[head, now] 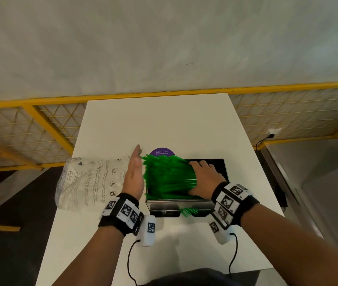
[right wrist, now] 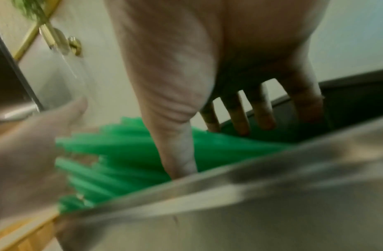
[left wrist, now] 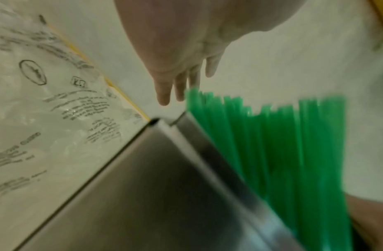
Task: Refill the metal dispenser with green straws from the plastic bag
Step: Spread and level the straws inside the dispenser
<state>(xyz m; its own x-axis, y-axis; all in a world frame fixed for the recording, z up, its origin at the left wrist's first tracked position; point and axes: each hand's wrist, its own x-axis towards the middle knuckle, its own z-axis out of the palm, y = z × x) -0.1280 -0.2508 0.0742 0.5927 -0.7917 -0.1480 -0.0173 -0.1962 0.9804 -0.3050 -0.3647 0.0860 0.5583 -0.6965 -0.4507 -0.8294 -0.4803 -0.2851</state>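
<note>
Over the metal dispenser (head: 181,204), the flat right hand (head: 204,176) presses green straws (head: 167,174) down while the flat left hand (head: 134,174) squares their ends.

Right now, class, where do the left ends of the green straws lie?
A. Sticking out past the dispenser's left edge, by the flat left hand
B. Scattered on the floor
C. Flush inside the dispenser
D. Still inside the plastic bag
A: the green straws poke out over the left rim of the metal dispenser, next to the flat left hand; the plastic bag lies flat beside it.
</note>
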